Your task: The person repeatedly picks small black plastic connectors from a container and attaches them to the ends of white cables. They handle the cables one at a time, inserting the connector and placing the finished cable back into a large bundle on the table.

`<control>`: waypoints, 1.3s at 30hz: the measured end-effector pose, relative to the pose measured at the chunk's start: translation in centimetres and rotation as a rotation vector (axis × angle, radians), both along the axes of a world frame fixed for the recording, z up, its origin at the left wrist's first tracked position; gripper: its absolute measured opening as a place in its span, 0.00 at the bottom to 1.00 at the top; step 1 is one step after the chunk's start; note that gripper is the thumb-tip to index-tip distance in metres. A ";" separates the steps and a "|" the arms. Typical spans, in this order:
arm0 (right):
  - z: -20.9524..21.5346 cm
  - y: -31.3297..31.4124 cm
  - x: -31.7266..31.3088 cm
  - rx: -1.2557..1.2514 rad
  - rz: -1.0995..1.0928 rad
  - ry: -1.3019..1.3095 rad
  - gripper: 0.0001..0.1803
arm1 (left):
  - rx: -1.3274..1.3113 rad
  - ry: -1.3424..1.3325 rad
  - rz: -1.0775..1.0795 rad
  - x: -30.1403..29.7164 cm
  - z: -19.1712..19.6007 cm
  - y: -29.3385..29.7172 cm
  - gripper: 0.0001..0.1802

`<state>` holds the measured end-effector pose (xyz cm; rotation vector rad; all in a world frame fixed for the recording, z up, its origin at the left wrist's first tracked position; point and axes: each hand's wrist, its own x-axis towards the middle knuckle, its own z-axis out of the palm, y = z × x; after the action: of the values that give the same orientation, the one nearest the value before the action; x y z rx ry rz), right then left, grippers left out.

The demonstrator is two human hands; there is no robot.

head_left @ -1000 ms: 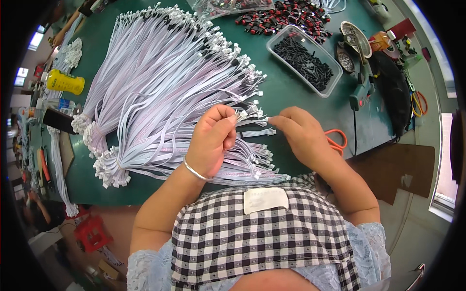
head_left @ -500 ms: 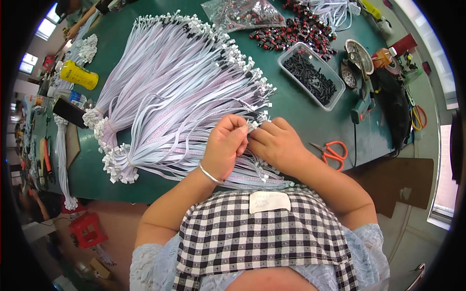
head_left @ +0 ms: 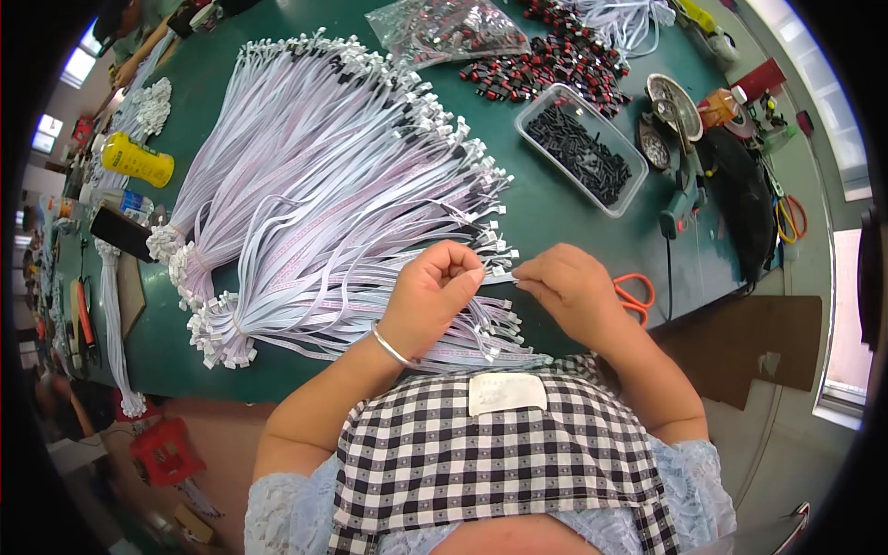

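A large fan of white and pale pink flat ribbon cables (head_left: 342, 203) with small white connectors at the ends covers the middle of the green table. At the fan's near right edge, my left hand (head_left: 433, 298) pinches a white flat cable (head_left: 499, 277), its thumb against the curled fingers. The cable spans the short gap to my right hand (head_left: 575, 294), whose fingertips are pressed together on its end. The fingers hide what sits at that end. Other cable ends lie just beyond and below my hands.
A clear plastic box (head_left: 566, 171) holds short black tubes. Behind it lie a pile of black and red parts (head_left: 564, 69) and a clear bag (head_left: 449, 32). Orange-handled scissors (head_left: 636, 298) lie beside my right hand. A green soldering gun (head_left: 680, 208) stands farther right.
My hands, close together before, have moved apart, the right one going right and nearer to me. A stretch of white cable now shows between them. The view has shifted slightly.
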<state>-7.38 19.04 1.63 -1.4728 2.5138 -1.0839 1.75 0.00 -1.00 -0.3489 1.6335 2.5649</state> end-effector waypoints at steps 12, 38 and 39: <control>-0.3 -0.3 0.9 -0.312 -0.234 -0.806 0.07 | -0.242 -0.059 -0.073 -0.3 0.2 0.6 0.05; -1.2 -0.7 2.0 -0.277 -0.237 -0.524 0.06 | -0.481 0.026 -0.046 -0.1 0.5 1.2 0.04; -1.4 -0.7 2.0 -0.296 -0.237 -0.519 0.06 | -0.461 0.029 -0.048 -0.1 0.5 1.2 0.04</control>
<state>-5.43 18.31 0.24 -0.7888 2.2527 -1.6759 1.66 1.22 -0.49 -0.2954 2.2064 2.1443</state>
